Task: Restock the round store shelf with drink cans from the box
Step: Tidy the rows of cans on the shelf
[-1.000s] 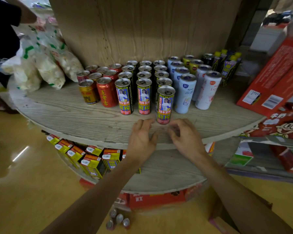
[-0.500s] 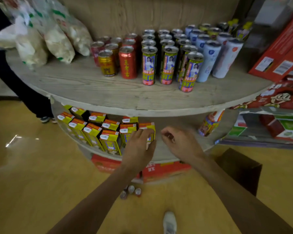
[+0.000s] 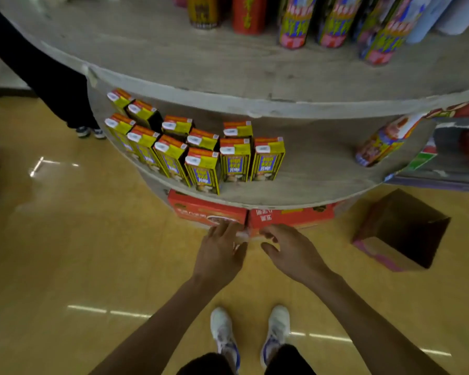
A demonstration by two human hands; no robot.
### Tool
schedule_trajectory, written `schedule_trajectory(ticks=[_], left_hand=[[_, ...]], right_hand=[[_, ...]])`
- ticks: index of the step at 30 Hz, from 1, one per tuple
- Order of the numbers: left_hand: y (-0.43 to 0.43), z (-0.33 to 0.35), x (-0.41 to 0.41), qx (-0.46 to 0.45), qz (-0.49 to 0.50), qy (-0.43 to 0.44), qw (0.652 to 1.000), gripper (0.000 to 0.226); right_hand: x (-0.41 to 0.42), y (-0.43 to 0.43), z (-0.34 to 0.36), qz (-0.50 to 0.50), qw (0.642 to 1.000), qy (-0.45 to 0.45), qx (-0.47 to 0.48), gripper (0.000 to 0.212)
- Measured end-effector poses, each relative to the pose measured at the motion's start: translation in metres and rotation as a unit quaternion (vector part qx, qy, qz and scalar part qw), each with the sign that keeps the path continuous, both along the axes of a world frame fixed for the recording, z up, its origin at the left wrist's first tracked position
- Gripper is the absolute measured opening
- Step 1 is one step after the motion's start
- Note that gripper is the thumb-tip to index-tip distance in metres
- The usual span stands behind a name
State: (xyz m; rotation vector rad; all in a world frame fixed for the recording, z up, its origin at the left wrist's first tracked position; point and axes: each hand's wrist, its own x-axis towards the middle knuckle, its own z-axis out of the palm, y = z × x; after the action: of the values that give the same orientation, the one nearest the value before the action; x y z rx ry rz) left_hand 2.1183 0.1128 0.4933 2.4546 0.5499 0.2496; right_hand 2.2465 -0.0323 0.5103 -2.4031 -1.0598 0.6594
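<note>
The round wooden shelf [image 3: 255,105] fills the top of the head view. Tall drink cans [image 3: 293,25] stand in rows on its upper tier, cut off by the frame edge. An open brown cardboard box [image 3: 401,228] with a pink side stands on the floor at the right, its inside dark. My left hand [image 3: 220,253] and my right hand [image 3: 290,253] hang side by side low in front of the shelf's foot, fingers relaxed and holding nothing I can see. A small pale object [image 3: 241,236] shows between them; they hide the rest.
Yellow drink cartons [image 3: 203,169] stand in rows on the lower tier, and one can [image 3: 382,142] leans at its right. Red boxes [image 3: 287,216] sit under the shelf. Another person's dark leg [image 3: 52,77] stands at the left. My white shoes [image 3: 222,328] are on the yellow floor.
Both hands have come down from the upper tier's edge, past the lower tier, to floor level by the red boxes. The view has tilted down with them.
</note>
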Motion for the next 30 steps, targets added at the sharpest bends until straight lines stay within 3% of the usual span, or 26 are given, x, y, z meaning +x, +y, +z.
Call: schedule_trajectory(ticks=[9, 16, 24, 30], left_hand=[[-0.027, -0.156, 0.004, -0.058, 0.035, 0.097, 0.993, 0.043], [-0.030, -0.314, 0.018, -0.080, 0.076, 0.168, 0.980, 0.052], [0.003, -0.503, 0.041, -0.075, 0.044, 0.243, 0.966, 0.063], [0.036, -0.582, 0.066, -0.057, 0.007, 0.296, 0.953, 0.071]], right_hand=[[0.010, -0.009, -0.154, 0.008, 0.995, 0.085, -0.058, 0.040], [0.030, -0.011, -0.316, 0.014, 0.991, 0.105, -0.078, 0.044], [0.053, 0.013, -0.508, 0.026, 0.986, 0.117, -0.112, 0.050], [0.074, 0.039, -0.601, 0.068, 0.986, 0.102, -0.117, 0.054]])
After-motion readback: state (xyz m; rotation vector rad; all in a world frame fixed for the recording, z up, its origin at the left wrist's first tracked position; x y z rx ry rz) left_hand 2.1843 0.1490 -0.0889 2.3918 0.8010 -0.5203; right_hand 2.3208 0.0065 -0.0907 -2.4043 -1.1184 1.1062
